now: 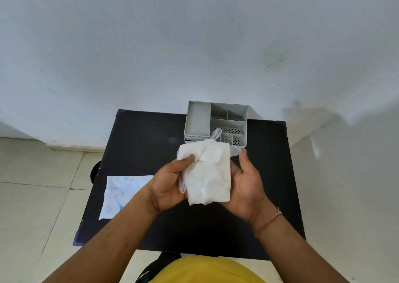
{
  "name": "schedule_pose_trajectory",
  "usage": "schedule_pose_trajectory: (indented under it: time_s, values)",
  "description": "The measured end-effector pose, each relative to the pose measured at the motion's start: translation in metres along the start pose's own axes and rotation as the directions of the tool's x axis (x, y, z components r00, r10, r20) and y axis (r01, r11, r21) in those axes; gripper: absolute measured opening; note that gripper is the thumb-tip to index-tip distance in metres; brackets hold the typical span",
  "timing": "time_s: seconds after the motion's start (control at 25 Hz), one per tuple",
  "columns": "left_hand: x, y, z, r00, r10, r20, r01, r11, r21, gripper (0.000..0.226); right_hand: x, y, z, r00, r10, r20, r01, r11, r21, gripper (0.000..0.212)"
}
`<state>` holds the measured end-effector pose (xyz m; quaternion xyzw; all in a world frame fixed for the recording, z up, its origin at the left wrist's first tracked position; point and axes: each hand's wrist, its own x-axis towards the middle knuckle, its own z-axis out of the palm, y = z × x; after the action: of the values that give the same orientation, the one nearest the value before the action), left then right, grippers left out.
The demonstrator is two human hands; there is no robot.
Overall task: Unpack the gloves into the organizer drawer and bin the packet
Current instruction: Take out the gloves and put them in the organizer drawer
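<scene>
A folded wad of thin translucent white gloves point(208, 174) is held above the middle of the black table point(138, 144). My left hand point(170, 183) grips its left side with the thumb pressed on top. My right hand point(246, 185) cups its right side from below, fingers partly curled. A loose glove finger sticks up at the wad's far end. Just behind it stands the grey organizer point(216, 124) with several open top compartments; its drawer front is mostly hidden by the gloves. The empty white packet point(123, 196) with blue print lies flat at the table's left edge.
The table stands against a white wall, with pale floor tiles on the left and right. A dark round object point(95, 171) pokes out below the table's left edge. My yellow shirt fills the bottom of the view.
</scene>
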<state>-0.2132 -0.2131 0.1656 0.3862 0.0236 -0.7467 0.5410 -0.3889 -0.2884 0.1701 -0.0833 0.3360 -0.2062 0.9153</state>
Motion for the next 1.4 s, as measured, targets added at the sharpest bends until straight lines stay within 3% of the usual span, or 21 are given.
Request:
schedule_pose_trajectory:
  time_s: [0.12, 0.24, 0.32, 0.44, 0.56, 0.68, 0.8, 0.88, 0.96, 1.08, 1.24, 1.32, 1.4]
  values:
    - [-0.004, 0.01, -0.01, 1.0, 0.008, -0.002, -0.008, 1.0, 0.017, 0.049, 0.012, 0.008, 0.015, 0.994, -0.045, -0.098, 0.044, 0.999, -0.01, 0.065]
    - [-0.008, 0.016, -0.016, 1.0, 0.022, -0.004, -0.021, 0.991, 0.13, 0.046, 0.017, 0.018, 0.025, 0.977, -0.057, -0.207, -0.007, 0.955, -0.296, 0.045]
    - [-0.011, 0.018, -0.017, 0.999, 0.026, -0.02, -0.022, 0.979, 0.203, 0.044, 0.018, 0.022, 0.026, 0.953, -0.167, -0.252, 0.022, 0.87, -0.493, 0.034]
    - [-0.019, 0.023, -0.023, 0.999, 0.029, 0.036, -0.04, 0.947, 0.32, 0.046, 0.02, 0.023, 0.027, 0.913, -0.299, -0.278, 0.091, 0.812, -0.576, 0.024]
    - [-0.026, 0.027, -0.024, 0.997, 0.076, 0.015, -0.073, 0.854, 0.515, 0.044, 0.024, 0.022, 0.019, 0.889, -0.362, -0.279, 0.166, 0.826, -0.539, 0.028]
    - [-0.027, 0.024, -0.024, 0.973, 0.218, -0.079, -0.121, 0.768, 0.629, 0.045, 0.017, 0.018, 0.013, 0.962, -0.25, -0.109, 0.162, 0.847, -0.507, 0.04]
    - [-0.029, 0.021, -0.026, 0.952, 0.299, -0.068, -0.177, 0.716, 0.675, 0.05, 0.005, 0.015, 0.004, 0.989, -0.149, 0.022, 0.138, 0.832, -0.537, 0.049]
    - [-0.033, 0.018, -0.026, 0.952, 0.306, -0.018, -0.197, 0.658, 0.727, 0.052, 0.001, 0.019, 0.0, 0.981, -0.195, -0.019, 0.138, 0.756, -0.64, 0.054]
    - [-0.039, 0.017, -0.026, 0.963, 0.265, 0.053, -0.224, 0.673, 0.705, 0.044, -0.001, 0.024, 0.002, 0.957, -0.279, -0.076, 0.155, 0.716, -0.681, 0.054]
    - [-0.042, 0.017, -0.026, 0.98, 0.198, 0.037, -0.183, 0.799, 0.573, 0.048, -0.005, 0.027, 0.007, 0.94, -0.328, -0.095, 0.191, 0.735, -0.651, 0.05]
    - [-0.024, 0.004, -0.024, 0.955, 0.287, -0.078, -0.183, 0.773, 0.608, 0.042, -0.016, 0.028, 0.009, 0.953, -0.292, -0.083, 0.17, 0.741, -0.65, 0.042]
    - [-0.018, -0.005, -0.021, 0.939, 0.324, -0.117, -0.216, 0.82, 0.531, 0.036, -0.023, 0.024, 0.003, 0.964, -0.254, -0.074, 0.186, 0.851, -0.491, 0.04]
    - [-0.015, -0.011, -0.02, 0.936, 0.331, -0.117, -0.251, 0.863, 0.438, 0.041, -0.026, 0.02, -0.013, 0.98, -0.176, -0.095, 0.15, 0.961, -0.233, 0.059]
